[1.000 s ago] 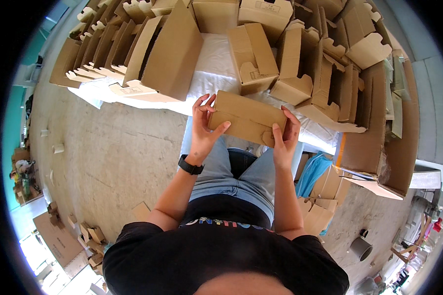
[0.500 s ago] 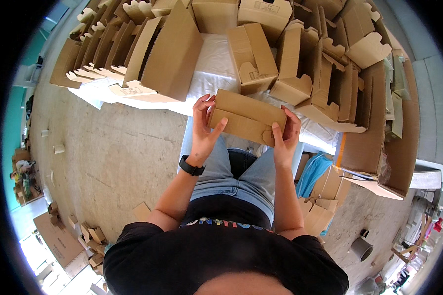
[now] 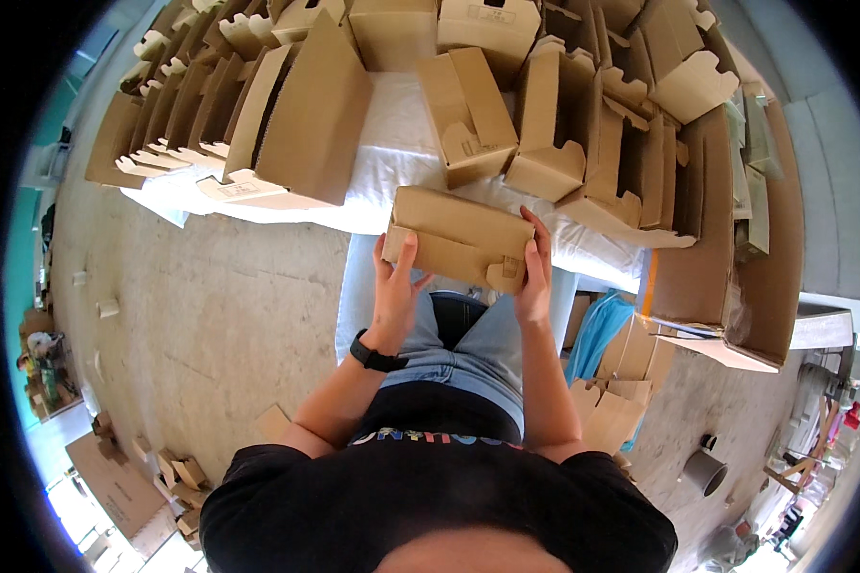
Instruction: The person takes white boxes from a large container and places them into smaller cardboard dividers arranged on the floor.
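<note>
Between my two hands is a small brown cardboard box (image 3: 459, 234), lid closed, with a tab at its lower right. My left hand (image 3: 398, 272) grips its left end, thumb on the front face and the other fingers partly hidden behind. At the right end my right hand (image 3: 535, 272) holds it, thumb in front and fingers along the side. The box is raised over my lap at the near edge of the white-covered table (image 3: 397, 143). Just beyond it lies a similar closed cardboard box (image 3: 468, 110).
Rows of open cardboard boxes (image 3: 186, 110) stand at the table's left, beside a large upright carton (image 3: 315, 124). More open boxes (image 3: 631, 172) fill the right side, next to a big carton (image 3: 688, 286). Blue plastic (image 3: 597, 334) and flattened cardboard (image 3: 612, 411) lie below. A grey bucket (image 3: 705, 471) stands on the floor.
The held box has shifted slightly left in view and tilted, its tab showing more clearly. My left hand has moved lower on its end; both hands keep their hold.
</note>
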`<state>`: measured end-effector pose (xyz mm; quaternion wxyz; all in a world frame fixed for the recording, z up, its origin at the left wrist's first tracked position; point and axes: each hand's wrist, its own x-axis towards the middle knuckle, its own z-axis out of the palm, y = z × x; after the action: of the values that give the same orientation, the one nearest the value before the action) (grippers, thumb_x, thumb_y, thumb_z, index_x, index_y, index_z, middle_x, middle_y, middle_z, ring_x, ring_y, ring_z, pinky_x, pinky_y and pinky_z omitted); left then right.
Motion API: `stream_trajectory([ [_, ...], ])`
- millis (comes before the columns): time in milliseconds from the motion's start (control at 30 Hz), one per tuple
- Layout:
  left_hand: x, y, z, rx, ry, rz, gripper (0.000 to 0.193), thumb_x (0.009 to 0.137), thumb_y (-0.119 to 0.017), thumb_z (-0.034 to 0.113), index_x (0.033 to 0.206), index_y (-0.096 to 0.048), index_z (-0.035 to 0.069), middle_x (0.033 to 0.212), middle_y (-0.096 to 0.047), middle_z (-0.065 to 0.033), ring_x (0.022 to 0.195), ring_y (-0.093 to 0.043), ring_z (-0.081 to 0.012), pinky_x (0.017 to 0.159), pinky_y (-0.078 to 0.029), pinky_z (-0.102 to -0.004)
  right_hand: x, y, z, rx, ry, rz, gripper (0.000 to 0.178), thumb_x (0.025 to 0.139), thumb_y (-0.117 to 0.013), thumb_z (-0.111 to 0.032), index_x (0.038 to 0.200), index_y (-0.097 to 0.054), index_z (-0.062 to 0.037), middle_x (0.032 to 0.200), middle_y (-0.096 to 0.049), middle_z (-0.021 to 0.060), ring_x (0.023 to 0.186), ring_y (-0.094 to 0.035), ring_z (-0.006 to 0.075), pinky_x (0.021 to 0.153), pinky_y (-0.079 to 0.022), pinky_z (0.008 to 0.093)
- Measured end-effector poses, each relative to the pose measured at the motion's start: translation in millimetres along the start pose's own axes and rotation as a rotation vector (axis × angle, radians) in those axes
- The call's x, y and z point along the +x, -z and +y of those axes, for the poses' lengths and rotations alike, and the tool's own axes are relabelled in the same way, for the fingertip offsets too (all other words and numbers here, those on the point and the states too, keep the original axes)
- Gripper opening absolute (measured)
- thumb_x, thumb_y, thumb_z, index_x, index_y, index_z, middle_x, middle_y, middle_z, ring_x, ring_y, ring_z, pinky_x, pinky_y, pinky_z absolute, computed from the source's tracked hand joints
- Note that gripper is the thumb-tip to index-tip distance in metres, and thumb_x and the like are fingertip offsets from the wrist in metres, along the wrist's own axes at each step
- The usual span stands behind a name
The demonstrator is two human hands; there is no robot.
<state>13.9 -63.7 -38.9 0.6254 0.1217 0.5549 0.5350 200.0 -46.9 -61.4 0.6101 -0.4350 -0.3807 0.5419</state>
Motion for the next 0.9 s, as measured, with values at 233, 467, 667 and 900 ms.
stream_trajectory([
  [233,-9,2,42,0.006,-0.378,-0.212,0.067,0.100,-0.049,0.024,0.151,-0.010,0.005,0.152,-0.026,-0.0097,0.136,-0.029,-0.0202,0.111,-0.026,-0.0333,-40,-37,9,-0.146,-0.109,-0.075,0.046,0.101,-0.041,-0.022,0.143,-0.033,-0.0024,0.142,-0.038,0.0105,0.132,-0.034,0.0190,0.109,-0.026,0.0322],
  [467,5,25,36,0.252,-0.416,-0.274,0.068,0.096,-0.056,0.020,0.149,-0.019,0.001,0.151,-0.027,-0.0119,0.139,-0.027,-0.0218,0.112,-0.023,-0.0357,-39,-51,22,-0.425,-0.021,-0.129,0.042,0.099,-0.047,-0.010,0.139,-0.039,-0.0011,0.136,-0.046,0.0148,0.126,-0.045,0.0226,0.101,-0.041,0.0343],
  [667,-25,34,-24,0.514,-0.677,0.031,0.091,0.079,-0.074,0.009,0.149,-0.016,0.005,0.151,-0.019,-0.0112,0.140,-0.022,-0.0274,0.112,-0.023,-0.0496,-40,-53,31,-0.378,-0.084,-0.114,0.041,0.097,-0.048,-0.006,0.137,-0.041,-0.0010,0.134,-0.047,0.0151,0.125,-0.047,0.0238,0.100,-0.042,0.0358],
  [900,-31,6,-29,0.550,-0.704,0.132,0.110,0.071,-0.082,0.015,0.149,-0.006,0.004,0.149,-0.014,-0.0181,0.139,-0.019,-0.0333,0.111,-0.024,-0.0507,-49,-66,38,-0.374,-0.057,-0.172,0.046,0.096,-0.046,-0.005,0.140,-0.037,-0.0009,0.137,-0.044,0.0189,0.129,-0.043,0.0305,0.104,-0.038,0.0397],
])
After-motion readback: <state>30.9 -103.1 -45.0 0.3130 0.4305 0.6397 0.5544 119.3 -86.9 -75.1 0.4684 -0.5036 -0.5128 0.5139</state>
